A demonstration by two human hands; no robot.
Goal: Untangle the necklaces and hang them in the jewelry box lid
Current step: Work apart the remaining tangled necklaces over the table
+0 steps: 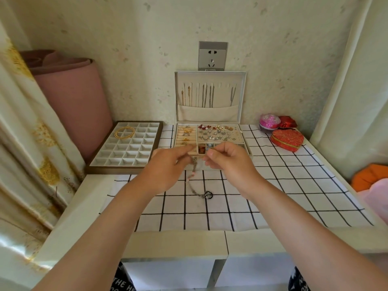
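Observation:
A silver necklace chain (194, 186) hangs between my two hands, and its dark ring pendant (207, 194) lies on the checked cloth. My left hand (170, 164) pinches the chain's upper part. My right hand (228, 159) pinches the other end close beside it. Both hands hover just in front of the open jewelry box (210, 136). The upright jewelry box lid (210, 95) holds several chains hanging above a fabric pocket, with some hooks bare.
A white compartment tray (126, 144) with a gold bangle (124, 132) sits left of the box. A red heart-shaped box (287, 140) and small pink and red boxes stand at the right. A pink rolled mat (73, 97) leans at the left wall.

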